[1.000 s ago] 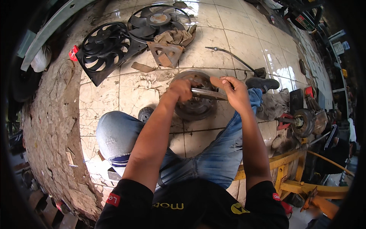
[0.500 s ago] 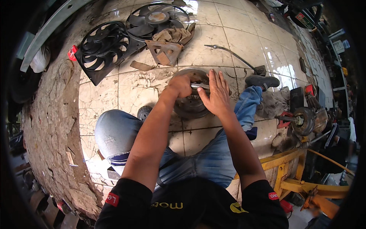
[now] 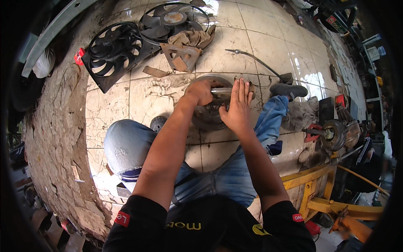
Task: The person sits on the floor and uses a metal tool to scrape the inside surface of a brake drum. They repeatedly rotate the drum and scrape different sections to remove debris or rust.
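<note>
On the cracked tiled floor point(image 3: 138, 101), a metal rod point(image 3: 220, 90) is gripped by the left hand point(image 3: 200, 92) across a brake drum point(image 3: 210, 113). The right hand point(image 3: 237, 107) is laid flat and open on the drum. Fingers could be pinched if the rod slipped.

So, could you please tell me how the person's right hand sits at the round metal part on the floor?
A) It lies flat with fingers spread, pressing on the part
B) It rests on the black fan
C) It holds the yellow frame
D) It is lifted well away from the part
A: the right hand lies open, fingers stretched, on the rusty disc, while the left hand is closed around a metal bar across it.
</note>
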